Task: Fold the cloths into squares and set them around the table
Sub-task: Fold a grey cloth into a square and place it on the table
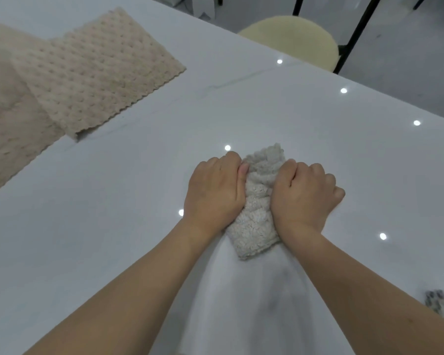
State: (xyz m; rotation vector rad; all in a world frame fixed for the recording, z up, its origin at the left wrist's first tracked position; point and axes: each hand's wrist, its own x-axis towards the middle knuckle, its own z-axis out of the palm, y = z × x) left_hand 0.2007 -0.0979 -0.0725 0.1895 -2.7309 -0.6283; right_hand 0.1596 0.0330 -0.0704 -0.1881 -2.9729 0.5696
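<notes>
Grey cloth (258, 201) gripped between left hand (214, 193) and right hand (304, 198).

Cream round chair seat (291, 38) beyond the white table's (87, 226) far edge.

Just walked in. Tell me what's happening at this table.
A person is working a small grey fleecy cloth on the white table. The left hand and right hand grip it from either side, bunching it between them, so it is not yet a flat square. Two beige dotted cloths lie flat and overlapping at the far left. A cream chair stands beyond the table.
</notes>
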